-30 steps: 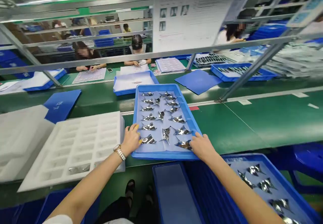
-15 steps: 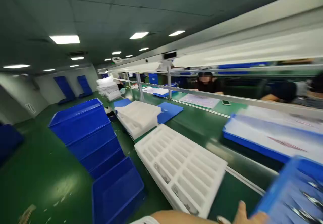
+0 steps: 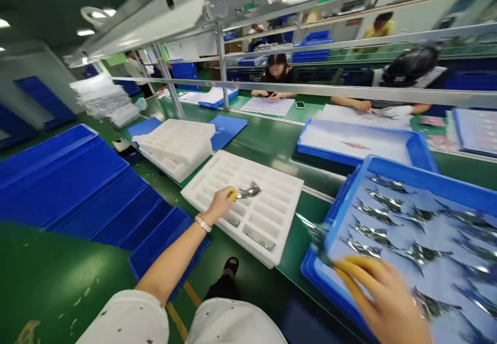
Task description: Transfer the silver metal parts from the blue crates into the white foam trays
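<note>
My left hand (image 3: 222, 203), with yellow covering on its fingertips, pinches a shiny curved metal piece (image 3: 249, 191) above a white foam tray (image 3: 289, 191) with long slots. A few slots at the near edge hold pieces that look like clear-wrapped metal. My right hand (image 3: 382, 295), blurred and with yellow-covered fingers, grips another shiny metal piece (image 3: 315, 234) over the near-left rim of a blue tray (image 3: 438, 176). Inside that tray, several pointed, mirror-bright metal pieces (image 3: 375, 233) lie in rows on a pale liner.
Stacked foam trays (image 3: 176, 145) and a blue sheet (image 3: 229, 129) lie farther along the green bench. Blue bins (image 3: 85, 178) stand at left. Across a metal rail (image 3: 272, 86), people work beside another blue tray (image 3: 361, 145) and a phone (image 3: 300, 104).
The view has swung right and down. My left hand has come into view above the foam tray with a metal piece. A metal piece now shows in my right hand too.
</note>
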`<move>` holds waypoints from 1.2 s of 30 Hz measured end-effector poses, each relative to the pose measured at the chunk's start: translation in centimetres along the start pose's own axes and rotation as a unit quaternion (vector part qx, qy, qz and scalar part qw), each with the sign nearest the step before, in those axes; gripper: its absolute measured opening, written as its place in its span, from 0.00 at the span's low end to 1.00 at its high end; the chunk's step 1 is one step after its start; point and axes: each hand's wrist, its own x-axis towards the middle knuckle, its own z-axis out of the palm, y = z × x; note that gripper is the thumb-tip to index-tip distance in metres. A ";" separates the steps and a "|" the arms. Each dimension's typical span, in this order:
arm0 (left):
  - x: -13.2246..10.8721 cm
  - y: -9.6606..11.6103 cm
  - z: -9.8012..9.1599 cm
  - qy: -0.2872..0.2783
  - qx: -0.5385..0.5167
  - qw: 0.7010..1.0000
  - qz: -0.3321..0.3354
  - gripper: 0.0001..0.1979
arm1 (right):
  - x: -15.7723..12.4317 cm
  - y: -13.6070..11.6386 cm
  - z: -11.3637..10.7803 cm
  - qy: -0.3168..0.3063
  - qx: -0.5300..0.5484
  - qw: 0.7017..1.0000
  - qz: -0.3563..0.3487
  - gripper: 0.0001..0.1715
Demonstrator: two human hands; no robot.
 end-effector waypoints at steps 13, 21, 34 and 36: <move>2.1 -11.6 -5.3 -0.103 0.041 0.994 -0.004 0.10 | 8.7 -3.3 7.1 -0.214 -0.023 0.975 -0.060 0.19; 6.4 -10.9 -5.0 -0.278 0.195 0.931 0.135 0.14 | 8.5 -3.0 8.3 -0.306 -0.037 0.950 -0.055 0.20; 6.9 -9.8 -3.3 -0.318 0.181 0.917 0.158 0.13 | 9.1 -2.6 7.9 -0.333 -0.034 0.940 -0.067 0.20; 6.9 -9.7 -3.0 -0.330 0.181 0.912 0.164 0.13 | 9.2 -2.8 9.1 -0.345 -0.037 0.936 -0.064 0.19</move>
